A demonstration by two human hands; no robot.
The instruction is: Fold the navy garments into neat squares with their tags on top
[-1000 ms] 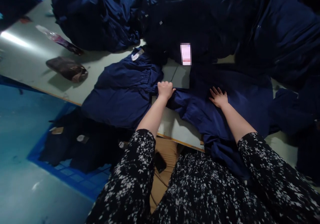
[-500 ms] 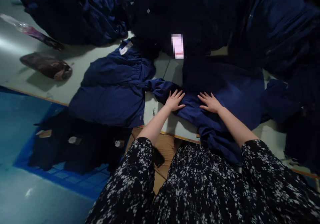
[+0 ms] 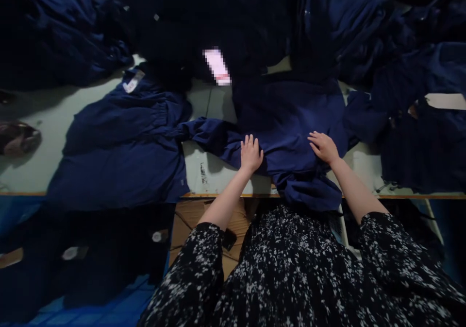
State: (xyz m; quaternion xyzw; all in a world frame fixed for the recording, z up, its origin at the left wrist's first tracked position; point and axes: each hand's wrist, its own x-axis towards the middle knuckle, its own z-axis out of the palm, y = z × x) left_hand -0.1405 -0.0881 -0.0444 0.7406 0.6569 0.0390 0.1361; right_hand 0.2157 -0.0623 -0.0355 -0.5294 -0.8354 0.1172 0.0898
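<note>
Left hand [image 3: 251,155]: flat on the navy garment [image 3: 287,115], fingers forward!
Right hand [image 3: 324,147]: palm down on it, near the right edge.
Counter [image 3: 51,115]: pale, with a second navy garment [image 3: 120,142] lying left, white tag [image 3: 133,81] up top.
Far side: dark clothes [image 3: 233,21], heaped right across.

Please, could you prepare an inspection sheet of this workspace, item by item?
Surface: pale table, partly covered by garments.
Job's things: dark blue garment, spread out, lower part bunched near the front edge.
Clutter: blurred bright rectangle, identity unclear; brownish object at the left edge; tagged blue garment left of the handled one.
Hands: left hand and right hand open, both on the garment.
Cables: none identifiable with certainty.
Surroundings: dark blue cloth pile behind; brown cardboard below the table.
</note>
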